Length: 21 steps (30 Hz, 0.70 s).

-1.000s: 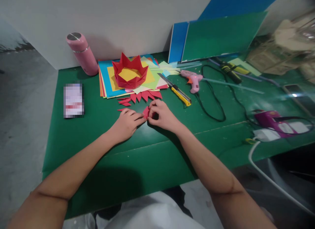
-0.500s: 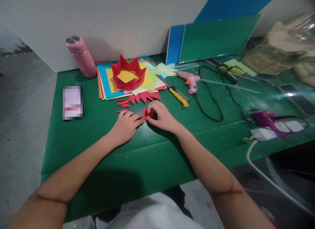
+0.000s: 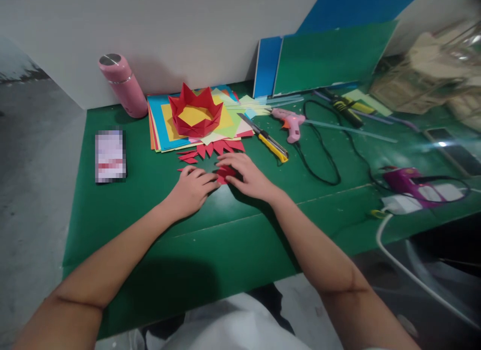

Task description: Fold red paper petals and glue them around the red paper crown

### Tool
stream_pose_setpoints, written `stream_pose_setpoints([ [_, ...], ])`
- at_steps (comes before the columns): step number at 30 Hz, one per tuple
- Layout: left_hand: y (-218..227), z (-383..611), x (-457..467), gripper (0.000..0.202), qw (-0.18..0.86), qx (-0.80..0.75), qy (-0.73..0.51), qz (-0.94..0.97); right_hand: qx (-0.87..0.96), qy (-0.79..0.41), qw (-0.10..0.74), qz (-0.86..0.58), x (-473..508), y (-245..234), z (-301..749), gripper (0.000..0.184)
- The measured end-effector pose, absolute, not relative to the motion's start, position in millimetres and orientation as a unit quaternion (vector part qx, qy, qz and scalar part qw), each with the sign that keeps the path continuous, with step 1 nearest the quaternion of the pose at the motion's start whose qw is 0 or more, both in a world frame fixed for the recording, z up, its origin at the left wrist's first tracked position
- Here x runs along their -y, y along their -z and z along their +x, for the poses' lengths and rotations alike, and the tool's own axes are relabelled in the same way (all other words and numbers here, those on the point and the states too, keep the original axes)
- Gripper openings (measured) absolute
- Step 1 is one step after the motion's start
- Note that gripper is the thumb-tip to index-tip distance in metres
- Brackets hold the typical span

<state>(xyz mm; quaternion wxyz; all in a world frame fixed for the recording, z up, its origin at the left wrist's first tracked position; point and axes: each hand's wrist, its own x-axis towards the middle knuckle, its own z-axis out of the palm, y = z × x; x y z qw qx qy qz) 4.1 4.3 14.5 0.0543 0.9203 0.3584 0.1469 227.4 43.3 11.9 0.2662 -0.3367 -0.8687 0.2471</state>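
Note:
A small piece of red paper (image 3: 224,174) lies on the green table (image 3: 233,239) between my two hands. My left hand (image 3: 191,189) rests palm down with its fingertips pressed on the paper's left edge. My right hand (image 3: 246,175) lies over the paper's right side, fingers pressing it flat. Just beyond my hands several folded red paper points (image 3: 214,149) are fanned out. Behind them a red paper crown-shaped box (image 3: 195,113) sits on a stack of coloured paper sheets (image 3: 165,127).
A pink flask (image 3: 122,84) stands at the back left and a phone (image 3: 110,155) lies left. A yellow utility knife (image 3: 268,139), a pink glue gun (image 3: 291,123) with black cord, a purple tool (image 3: 411,182) and green and blue boards (image 3: 326,56) are to the right.
My right hand has lowered from pinching the raised red paper to pressing it flat on the table. My left hand has hardly moved.

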Motion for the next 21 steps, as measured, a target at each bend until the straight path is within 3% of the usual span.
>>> stream_pose_setpoints([
  [5, -14.6, 2.9, -6.4, 0.032, 0.033, -0.355, -0.158, 0.921, 0.891, -0.215, 0.218, -0.336, -43.2, -5.7, 221.6, 0.040],
  [21, -14.2, 10.3, 2.5, 0.029, 0.007, -0.383, -0.174, 0.907, 0.852, -0.243, 0.235, -0.399, -42.3, -7.9, 224.7, 0.014],
])
